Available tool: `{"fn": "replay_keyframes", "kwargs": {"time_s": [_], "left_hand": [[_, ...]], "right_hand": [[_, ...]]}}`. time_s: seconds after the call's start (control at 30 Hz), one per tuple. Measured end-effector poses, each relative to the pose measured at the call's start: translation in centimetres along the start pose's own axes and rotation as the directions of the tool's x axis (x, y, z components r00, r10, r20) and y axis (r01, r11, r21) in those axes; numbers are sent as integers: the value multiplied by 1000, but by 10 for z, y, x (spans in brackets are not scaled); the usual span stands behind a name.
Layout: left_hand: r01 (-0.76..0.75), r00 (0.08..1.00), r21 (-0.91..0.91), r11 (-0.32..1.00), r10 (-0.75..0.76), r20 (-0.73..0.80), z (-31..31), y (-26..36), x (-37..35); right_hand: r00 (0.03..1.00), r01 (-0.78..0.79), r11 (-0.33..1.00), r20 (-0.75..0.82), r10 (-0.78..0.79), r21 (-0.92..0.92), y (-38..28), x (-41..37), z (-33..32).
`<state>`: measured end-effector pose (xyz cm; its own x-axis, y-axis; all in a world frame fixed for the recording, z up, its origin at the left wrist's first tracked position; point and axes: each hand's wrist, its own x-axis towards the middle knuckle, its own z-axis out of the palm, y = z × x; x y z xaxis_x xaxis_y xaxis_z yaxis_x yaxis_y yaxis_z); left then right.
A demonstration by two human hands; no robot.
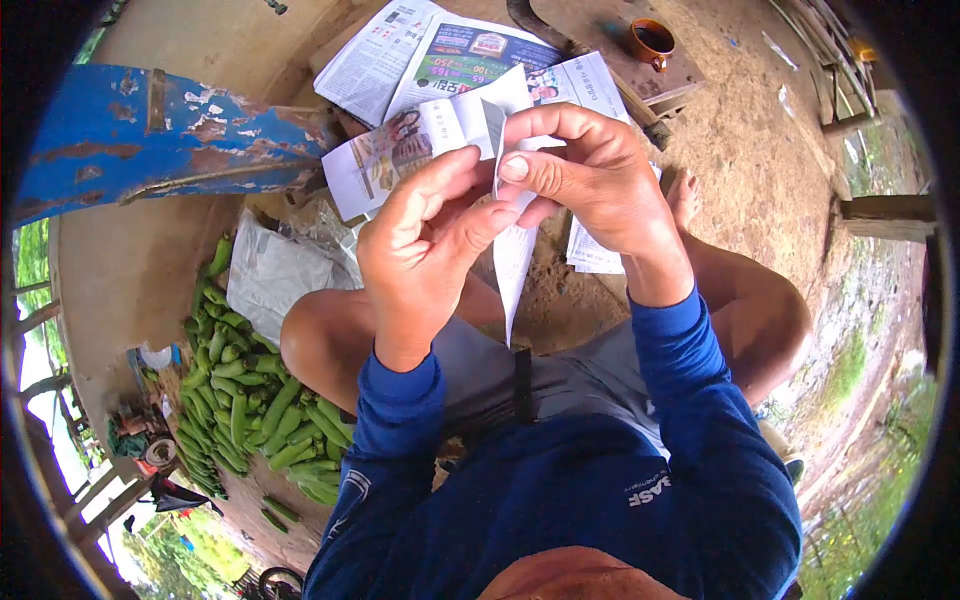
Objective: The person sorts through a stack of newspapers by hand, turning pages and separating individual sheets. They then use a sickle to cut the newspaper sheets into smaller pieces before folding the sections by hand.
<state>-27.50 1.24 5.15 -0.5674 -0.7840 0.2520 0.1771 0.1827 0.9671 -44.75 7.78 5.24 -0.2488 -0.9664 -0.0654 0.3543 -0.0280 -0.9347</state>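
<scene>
Between my two hands, above my lap, is a folded sheet of newspaper [512, 270], thin and white, with a narrow point hanging downward. My left hand [415, 245] grips its left side, fingers curled and thumb near the middle. The right hand [600, 175] pinches the upper part between thumb and fingers. Just beyond them lie loose newspaper sheets [470, 65] with colour pictures and print. One printed sheet [375, 165] shows behind my left fingers. Part of the held paper is hidden by my fingers.
A pile of long green gourds [250, 400] lies on the ground at left, beside a clear plastic sheet [285, 270]. A peeling blue board [170, 135] juts in from the left. An orange-brown cup [652, 42] of dark liquid stands on a wooden board [610, 25].
</scene>
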Motion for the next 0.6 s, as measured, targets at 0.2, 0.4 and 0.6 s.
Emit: {"fn": "replay_keyframes", "kwargs": {"time_s": [0.2, 0.4, 0.6], "left_hand": [[114, 993, -64, 991, -113, 12, -5, 0, 1], [158, 987, -117, 980, -158, 10, -6, -4, -1], [98, 995, -58, 994, -98, 6, -2, 4, -1]], "right_hand": [[1000, 26, 1000, -5, -26, -2, -3, -2, 0], [1000, 16, 999, -6, -17, -28, -7, -4, 1], [1000, 0, 999, -15, 0, -45, -6, -7, 2]]}}
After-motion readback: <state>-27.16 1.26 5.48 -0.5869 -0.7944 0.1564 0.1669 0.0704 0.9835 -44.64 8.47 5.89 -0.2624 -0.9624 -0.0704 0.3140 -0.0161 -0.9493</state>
